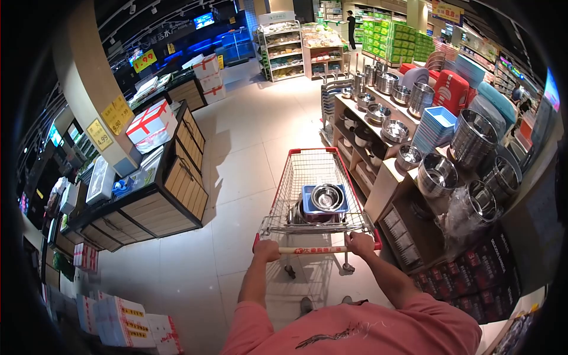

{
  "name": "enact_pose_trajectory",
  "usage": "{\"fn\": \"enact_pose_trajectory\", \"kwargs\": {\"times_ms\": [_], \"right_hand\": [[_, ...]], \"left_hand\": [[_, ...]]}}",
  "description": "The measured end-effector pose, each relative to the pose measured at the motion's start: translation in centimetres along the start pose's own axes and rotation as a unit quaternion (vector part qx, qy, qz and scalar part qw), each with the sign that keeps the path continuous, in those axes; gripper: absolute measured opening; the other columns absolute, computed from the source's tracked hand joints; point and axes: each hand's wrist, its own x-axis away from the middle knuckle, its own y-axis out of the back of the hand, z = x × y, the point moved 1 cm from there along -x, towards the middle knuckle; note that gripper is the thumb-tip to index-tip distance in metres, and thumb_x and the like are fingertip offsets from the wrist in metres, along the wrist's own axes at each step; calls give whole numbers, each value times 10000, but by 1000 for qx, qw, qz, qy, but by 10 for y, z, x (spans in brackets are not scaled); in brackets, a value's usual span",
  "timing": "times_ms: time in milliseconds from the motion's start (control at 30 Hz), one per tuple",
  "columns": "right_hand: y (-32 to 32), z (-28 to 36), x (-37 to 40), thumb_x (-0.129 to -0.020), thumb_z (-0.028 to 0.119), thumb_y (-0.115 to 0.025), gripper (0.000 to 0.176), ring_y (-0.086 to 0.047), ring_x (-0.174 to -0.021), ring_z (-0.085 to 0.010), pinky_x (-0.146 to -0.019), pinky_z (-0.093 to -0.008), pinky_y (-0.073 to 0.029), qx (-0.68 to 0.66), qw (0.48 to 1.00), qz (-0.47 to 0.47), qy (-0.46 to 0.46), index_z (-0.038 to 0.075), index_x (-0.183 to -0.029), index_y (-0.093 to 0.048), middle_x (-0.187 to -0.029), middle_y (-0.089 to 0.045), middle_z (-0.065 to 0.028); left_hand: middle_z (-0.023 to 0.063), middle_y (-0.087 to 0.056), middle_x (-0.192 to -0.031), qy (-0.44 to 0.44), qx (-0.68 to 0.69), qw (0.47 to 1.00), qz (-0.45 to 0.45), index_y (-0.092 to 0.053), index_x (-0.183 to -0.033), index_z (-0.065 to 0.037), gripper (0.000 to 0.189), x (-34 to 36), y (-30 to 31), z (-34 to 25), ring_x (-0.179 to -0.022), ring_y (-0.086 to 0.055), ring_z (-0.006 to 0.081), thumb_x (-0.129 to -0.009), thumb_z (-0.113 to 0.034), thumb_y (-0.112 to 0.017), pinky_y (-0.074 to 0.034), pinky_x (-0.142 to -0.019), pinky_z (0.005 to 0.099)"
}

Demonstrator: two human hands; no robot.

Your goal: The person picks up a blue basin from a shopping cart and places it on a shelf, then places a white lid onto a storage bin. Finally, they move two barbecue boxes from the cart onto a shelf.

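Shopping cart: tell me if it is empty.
No, the shopping cart holds a steel bowl on a blue tray.

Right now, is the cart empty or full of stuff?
Neither empty nor full: a steel bowl sits in a blue tray inside the cart, near the handle end.

Wire cart (pixel 294 177) on tiled floor (pixel 248 148); in its basket a blue tray (pixel 308 196) with a steel bowl (pixel 326 196) in it, more steelware (pixel 294 214) just beside
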Motion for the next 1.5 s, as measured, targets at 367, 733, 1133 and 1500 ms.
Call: {"fn": "enact_pose_trajectory", "kwargs": {"times_ms": [367, 733, 1133, 1500], "right_hand": [[-1, 25, -22, -902, 454, -508, 406, -665, -698, -364, -644, -490, -514, -10, 996, -84, -2, 106, -811, -696, -721, -675, -161], [0, 23, -42, -910, 458, -446, 493, -675, -718, -371, -694, -474, -526, -10, 996, -87, -11, 71, -744, -701, -735, -679, -200], [0, 23, -49, -896, 390, -460, 432, -658, -742, -373, -713, -480, -506, -9, 998, -59, -17, 59, -756, -702, -764, -677, -192], [6, 24, -60, -830, 354, -506, 320, -692, -766, -338, -650, -486, -535, 30, 999, -4, -26, 100, -825, -702, -814, -707, -150]], "left_hand": [[150, -722, -927, -3, 12, 1000, 16, -743, -912, -70, 275, -36, 13, 31, -884, -699, 312, -751, -277, -657, -553, -779, 419], [175, -715, -956, 1, 16, 999, 31, -742, -916, -57, 277, -43, 16, 32, -887, -699, 322, -746, -249, -637, -560, -762, 424], [166, -716, -962, 3, 29, 999, 32, -743, -936, -63, 295, -46, 16, 34, -910, -695, 332, -761, -271, -628, -557, -781, 432], [138, -714, -959, -4, -17, 999, 36, -724, -967, -86, 392, -62, 19, 36, -897, -692, 311, -746, -409, -691, -548, -774, 436]]}}
